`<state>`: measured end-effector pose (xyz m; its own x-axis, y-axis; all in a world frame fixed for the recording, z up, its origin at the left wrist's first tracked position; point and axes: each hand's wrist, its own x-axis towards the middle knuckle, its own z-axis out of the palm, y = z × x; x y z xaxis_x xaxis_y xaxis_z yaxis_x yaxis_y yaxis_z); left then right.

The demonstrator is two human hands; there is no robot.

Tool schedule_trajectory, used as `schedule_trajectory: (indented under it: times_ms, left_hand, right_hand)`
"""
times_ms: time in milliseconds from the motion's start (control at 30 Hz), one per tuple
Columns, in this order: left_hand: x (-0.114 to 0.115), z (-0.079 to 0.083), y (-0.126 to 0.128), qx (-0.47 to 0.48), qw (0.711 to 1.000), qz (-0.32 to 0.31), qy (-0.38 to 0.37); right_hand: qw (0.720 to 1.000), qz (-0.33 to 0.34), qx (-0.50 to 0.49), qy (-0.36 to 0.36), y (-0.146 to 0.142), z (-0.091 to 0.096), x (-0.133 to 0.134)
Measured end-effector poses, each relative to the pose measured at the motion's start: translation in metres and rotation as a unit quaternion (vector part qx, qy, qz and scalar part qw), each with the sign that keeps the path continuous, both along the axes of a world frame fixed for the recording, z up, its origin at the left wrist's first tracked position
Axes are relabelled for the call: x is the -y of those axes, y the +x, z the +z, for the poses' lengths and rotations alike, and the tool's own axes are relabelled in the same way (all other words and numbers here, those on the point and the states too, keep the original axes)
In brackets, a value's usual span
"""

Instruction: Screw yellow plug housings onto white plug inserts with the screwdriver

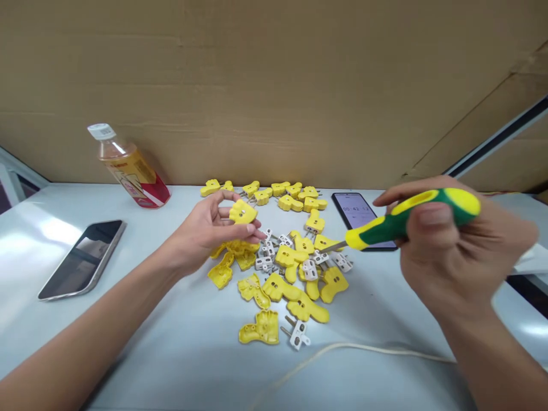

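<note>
**Figure.** We are looking down on a loose heap of yellow plastic plug housings (282, 285) and white plug cores (298, 335) with metal pins, spread across a pale tabletop (85, 337). At ten to eleven o'clock from the heap's middle, the left hand (205, 228) is partly closed, pinching a single yellow housing (242, 212) between thumb and fingers, with its holes facing upward. At three o'clock, the right hand (454, 251) is closed firmly around the green-and-yellow handle of a screwdriver (411, 220), and its steel shaft (333, 246) is pointing toward the heap.

We are also seeing a lit smartphone (357, 211) at two o'clock, partly beneath the screwdriver, with a second smartphone (81, 260) lying at nine o'clock. A plastic drink bottle (131, 168) is lying at ten o'clock, and a white cable (342, 348) is trailing across the table at five o'clock.

We are judging three risks here. The small housing could slip from the pinch if the fingertips are loosening, and it could drop into the heap. The exposed tip could scratch the lit phone's screen or snag loose pins if the right hand is swinging low. A stray wrist movement could also scatter the loose parts.
</note>
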<state>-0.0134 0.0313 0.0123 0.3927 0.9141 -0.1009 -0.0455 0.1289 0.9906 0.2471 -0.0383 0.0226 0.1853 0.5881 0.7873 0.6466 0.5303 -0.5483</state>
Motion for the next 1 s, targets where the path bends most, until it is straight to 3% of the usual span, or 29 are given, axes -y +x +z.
schedule_trajectory:
  times_ms: [67,167,300,433,800,900,1000]
  left_hand:
    - [0.010,-0.003,-0.002,0.038,0.998,-0.018,-0.048]
    - [0.020,-0.006,0.001,0.078,0.994,-0.044,-0.066]
    - [0.027,-0.006,0.007,0.146,0.984,0.010,-0.103]
    - [0.031,-0.003,0.009,0.199,0.968,0.042,-0.147]
    - [0.034,-0.007,0.008,0.220,0.958,0.024,-0.183]
    - [0.034,-0.006,0.008,0.209,0.962,0.031,-0.176]
    - [0.032,-0.008,0.009,0.190,0.970,0.062,-0.139]
  right_hand:
    - [0.990,0.062,-0.107,-0.071,-0.004,-0.001,0.001]
    - [0.940,0.190,-0.218,-0.181,-0.011,-0.005,-0.002]
    - [0.887,0.287,-0.263,-0.249,-0.019,-0.010,-0.004]
    - [0.869,0.321,-0.258,-0.275,-0.025,-0.014,-0.002]
    - [0.883,0.292,-0.250,-0.267,-0.030,-0.020,-0.001]
    - [0.918,0.246,-0.194,-0.242,-0.029,-0.022,0.002]
    - [0.963,0.188,-0.053,-0.183,-0.027,-0.024,0.007]
